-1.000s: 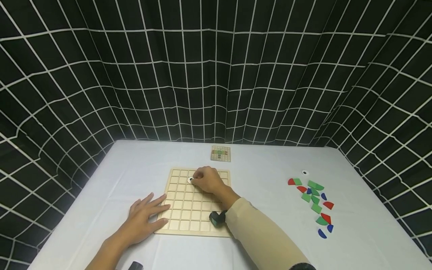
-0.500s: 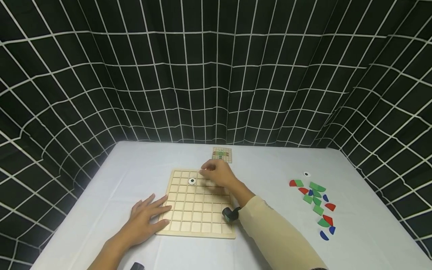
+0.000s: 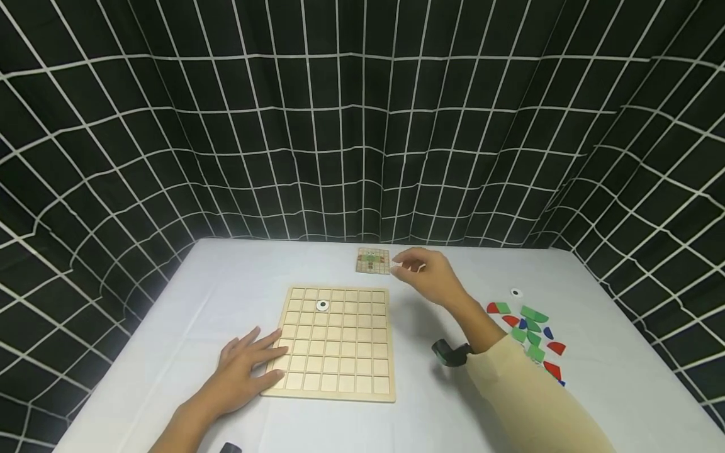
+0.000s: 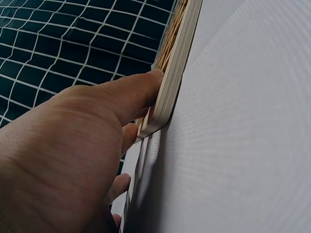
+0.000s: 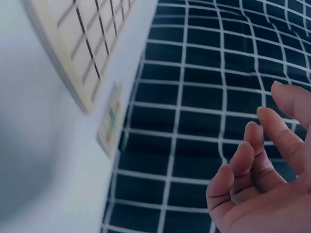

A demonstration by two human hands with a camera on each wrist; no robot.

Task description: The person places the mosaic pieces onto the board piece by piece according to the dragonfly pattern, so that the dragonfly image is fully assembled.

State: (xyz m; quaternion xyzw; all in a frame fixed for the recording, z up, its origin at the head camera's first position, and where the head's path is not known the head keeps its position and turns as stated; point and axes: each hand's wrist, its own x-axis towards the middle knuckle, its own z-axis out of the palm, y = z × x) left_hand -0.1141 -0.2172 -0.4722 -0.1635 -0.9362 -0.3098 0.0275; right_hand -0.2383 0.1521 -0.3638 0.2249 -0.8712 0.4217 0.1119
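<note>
A wooden grid board (image 3: pixel 338 343) lies on the white table, with one white disc with a black dot (image 3: pixel 322 305), like an eye, in a cell of its upper left part. My left hand (image 3: pixel 243 371) rests with spread fingers on the board's left edge; the left wrist view shows the thumb (image 4: pixel 141 92) against the rim. My right hand (image 3: pixel 430 275) hovers above the table, right of the small pattern card (image 3: pixel 372 260). Its fingers are loosely bent with nothing between them, as the right wrist view of the hand (image 5: pixel 272 165) also shows.
To the right lie several flat green, red and blue pieces (image 3: pixel 533 313), partly hidden by the right sleeve (image 3: pixel 527 390). A second eye disc (image 3: pixel 516 292) lies just beyond them. A black cloth with white grid lines (image 3: pixel 362 126) surrounds the table's back and sides.
My right hand has let go of the eye disc, leaving it on the board, and has moved right, past the card. My left hand has stayed in place.
</note>
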